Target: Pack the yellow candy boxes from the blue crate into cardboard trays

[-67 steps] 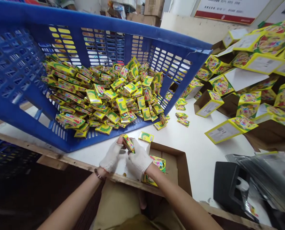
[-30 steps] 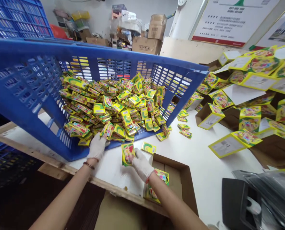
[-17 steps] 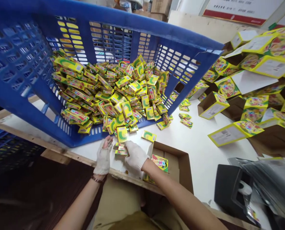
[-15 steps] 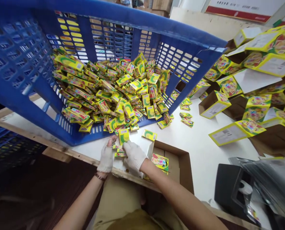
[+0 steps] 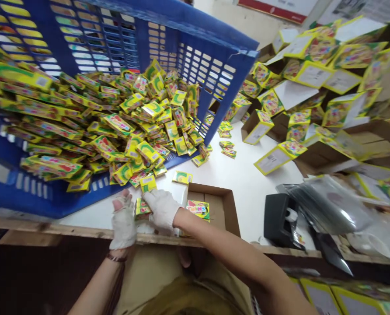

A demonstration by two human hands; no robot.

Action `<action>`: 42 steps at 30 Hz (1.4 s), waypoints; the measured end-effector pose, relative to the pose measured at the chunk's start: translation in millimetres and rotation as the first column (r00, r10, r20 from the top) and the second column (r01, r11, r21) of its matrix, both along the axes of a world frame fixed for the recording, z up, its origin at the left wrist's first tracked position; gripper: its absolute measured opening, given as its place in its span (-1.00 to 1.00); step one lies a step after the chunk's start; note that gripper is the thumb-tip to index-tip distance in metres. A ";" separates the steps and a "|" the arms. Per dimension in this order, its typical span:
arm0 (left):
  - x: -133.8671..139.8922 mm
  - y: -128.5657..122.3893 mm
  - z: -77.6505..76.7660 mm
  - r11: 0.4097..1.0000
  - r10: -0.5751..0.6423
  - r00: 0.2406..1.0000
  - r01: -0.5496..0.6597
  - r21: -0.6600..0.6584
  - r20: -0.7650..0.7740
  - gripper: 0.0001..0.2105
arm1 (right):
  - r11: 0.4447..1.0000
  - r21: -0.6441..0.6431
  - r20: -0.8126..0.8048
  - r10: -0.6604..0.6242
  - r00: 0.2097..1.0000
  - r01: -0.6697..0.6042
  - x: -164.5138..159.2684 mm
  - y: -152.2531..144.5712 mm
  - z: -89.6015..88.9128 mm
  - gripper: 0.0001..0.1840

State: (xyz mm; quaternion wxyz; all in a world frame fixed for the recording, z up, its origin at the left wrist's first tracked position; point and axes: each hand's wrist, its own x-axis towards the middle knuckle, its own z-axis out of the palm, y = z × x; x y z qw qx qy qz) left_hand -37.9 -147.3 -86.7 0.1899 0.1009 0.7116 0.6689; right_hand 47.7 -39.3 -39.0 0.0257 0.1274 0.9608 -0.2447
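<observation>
Many small yellow-green boxes with fruit pictures [image 5: 149,153] lie heaped in a blue plastic basket [image 5: 211,26] tipped toward me. My right hand [image 5: 162,210], in a white glove with bare fingertips, bends its fingers over a short stack of these boxes [image 5: 143,207] at the table's front edge. One yellow box [image 5: 148,183] sits just beyond its fingertips. My left hand [image 5: 124,222], gloved likewise, is left of the stack, its fingers stretched out and apart from the boxes. To the right, a brown open carton [image 5: 229,210] contains several of the small boxes [image 5: 199,209].
A single box [image 5: 182,177] lies behind the carton. Larger open display boxes [image 5: 280,155] are piled at the right. Near the front edge stand a black tape dispenser [image 5: 275,218] and clear plastic bags [image 5: 329,203]. A wooden strip [image 5: 83,229] edges the white table [image 5: 250,192].
The view has swung to the right. My left hand has drawn back from the stack and opened; my right hand stays at the small boxes.
</observation>
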 end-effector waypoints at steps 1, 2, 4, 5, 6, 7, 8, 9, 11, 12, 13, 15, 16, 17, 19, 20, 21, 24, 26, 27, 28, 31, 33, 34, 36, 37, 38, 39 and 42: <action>1.6 -0.9 7.1 1.000 0.024 0.999 -0.023 0.009 -0.043 -0.33 | 0.987 -0.140 -0.057 -0.092 0.994 0.083 10.4 10.6 8.6 -0.41; 5.7 -1.6 14.7 1.000 0.022 0.995 -0.020 0.017 -0.101 -0.39 | 0.941 -0.300 -0.120 -0.202 0.972 0.158 24.0 22.7 17.0 -0.37; 23.1 0.4 30.5 0.991 -0.130 0.956 0.136 0.004 -0.262 -0.58 | 0.786 -0.580 -0.227 -0.409 0.884 0.215 57.6 48.9 30.6 -0.33; 35.9 4.3 37.9 0.957 -0.281 0.890 0.287 -0.038 -0.358 -0.67 | 0.725 -0.658 -0.259 -0.473 0.842 0.205 75.3 61.9 34.7 -0.33; 50.7 10.5 44.6 0.887 -0.447 0.770 0.447 -0.115 -0.455 -0.71 | 0.695 -0.689 -0.280 -0.516 0.809 0.206 92.0 73.8 36.6 -0.34; 66.4 18.7 50.2 0.781 -0.601 0.607 0.584 -0.222 -0.520 -0.71 | 0.688 -0.689 -0.281 -0.546 0.790 0.230 106.7 84.1 36.1 -0.35; 82.1 28.4 54.4 0.668 -0.714 0.434 0.659 -0.347 -0.549 -0.71 | 0.679 -0.683 -0.258 -0.568 0.782 0.267 118.7 92.3 33.4 -0.36; 96.6 38.4 57.1 0.593 -0.775 0.305 0.652 -0.472 -0.553 -0.71 | 0.673 -0.672 -0.223 -0.581 0.783 0.308 127.9 98.1 28.9 -0.37; 119.5 55.5 57.9 0.516 -0.843 0.179 0.536 -0.668 -0.507 -0.60 | 0.691 -0.615 -0.167 -0.585 0.794 0.380 138.3 103.1 17.1 -0.41; 127.2 61.2 56.2 0.495 -0.862 0.158 0.465 -0.734 -0.482 -0.54 | 0.725 -0.561 -0.165 -0.571 0.804 0.400 140.5 102.9 11.0 -0.43; 132.5 64.5 53.6 0.477 -0.876 0.146 0.407 -0.779 -0.460 -0.49 | 0.775 -0.483 -0.182 -0.545 0.818 0.408 141.6 101.6 5.6 -0.45; 137.7 64.9 47.4 0.444 -0.895 0.118 0.331 -0.832 -0.430 -0.43 | 0.873 -0.291 -0.231 -0.461 0.857 0.391 142.3 97.8 -1.9 -0.48; 138.5 63.0 44.5 0.435 -0.899 0.108 0.308 -0.846 -0.424 -0.42 | 0.904 -0.210 -0.238 -0.416 0.878 0.372 142.6 96.2 -4.1 -0.49; 138.8 60.6 42.0 0.432 -0.901 0.105 0.293 -0.853 -0.420 -0.41 | 0.922 -0.155 -0.233 -0.383 0.894 0.355 143.0 95.2 -5.6 -0.51; 139.1 56.2 38.8 0.430 -0.902 0.111 0.285 -0.857 -0.416 -0.39 | 0.931 -0.130 -0.201 -0.363 0.910 0.342 143.2 96.0 -7.9 -0.57; 139.3 54.9 38.0 0.430 -0.902 0.116 0.286 -0.856 -0.415 -0.38 | 0.925 -0.160 -0.171 -0.369 0.913 0.344 142.7 98.0 -9.4 -0.62; 139.5 54.1 37.5 0.431 -0.902 0.119 0.286 -0.856 -0.415 -0.37 | 0.910 -0.213 -0.132 -0.387 0.913 0.355 141.7 101.0 -11.3 -0.68; 140.0 54.5 36.7 0.432 -0.901 0.110 0.279 -0.857 -0.419 -0.35 | 0.796 -0.435 0.012 -0.462 0.887 0.421 135.7 111.8 -16.3 -0.72; 140.1 55.2 35.4 0.443 -0.896 0.104 0.275 -0.854 -0.431 -0.36 | 0.721 -0.521 0.082 -0.492 0.867 0.458 130.6 115.9 -14.6 -0.70; 140.0 55.5 34.5 0.451 -0.892 0.104 0.277 -0.848 -0.440 -0.38 | 0.720 -0.507 0.104 -0.495 0.863 0.474 128.2 116.0 -11.5 -0.72; 140.0 55.6 33.6 0.462 -0.886 0.107 0.280 -0.842 -0.451 -0.40 | 0.748 -0.442 0.124 -0.495 0.860 0.495 126.1 115.0 -7.1 -0.75; 140.0 55.7 32.1 0.474 -0.880 0.115 0.285 -0.833 -0.461 -0.40 | 0.806 -0.077 0.208 -0.563 0.800 0.587 123.5 107.9 6.5 -0.69; 139.9 55.8 33.0 0.456 -0.889 0.115 0.288 -0.842 -0.443 -0.38 | 0.766 0.004 0.255 -0.622 0.740 0.643 126.0 103.6 8.4 -0.59; 139.9 55.9 33.8 0.446 -0.895 0.117 0.293 -0.846 -0.431 -0.37 | 0.736 -0.051 0.257 -0.643 0.721 0.675 128.6 102.0 6.0 -0.56; 139.9 56.0 35.4 0.432 -0.901 0.131 0.317 -0.844 -0.413 -0.36 | 0.650 -0.265 0.207 -0.684 0.700 0.713 135.4 99.6 -4.3 -0.57; 140.0 56.1 36.0 0.430 -0.903 0.141 0.333 -0.839 -0.406 -0.36 | 0.590 -0.375 0.165 -0.716 0.678 0.715 139.0 98.4 -11.0 -0.59; 140.1 56.0 36.4 0.429 -0.903 0.154 0.349 -0.833 -0.401 -0.35 | 0.522 -0.469 0.127 -0.758 0.640 0.712 142.2 97.2 -17.8 -0.58; 140.2 55.9 36.5 0.431 -0.902 0.166 0.363 -0.826 -0.397 -0.35 | 0.452 -0.544 0.103 -0.800 0.591 0.707 144.9 95.8 -24.2 -0.55; 140.4 55.8 36.1 0.445 -0.896 0.194 0.375 -0.813 -0.400 -0.35 | 0.306 -0.678 0.080 -0.873 0.481 0.668 148.6 92.4 -37.5 -0.43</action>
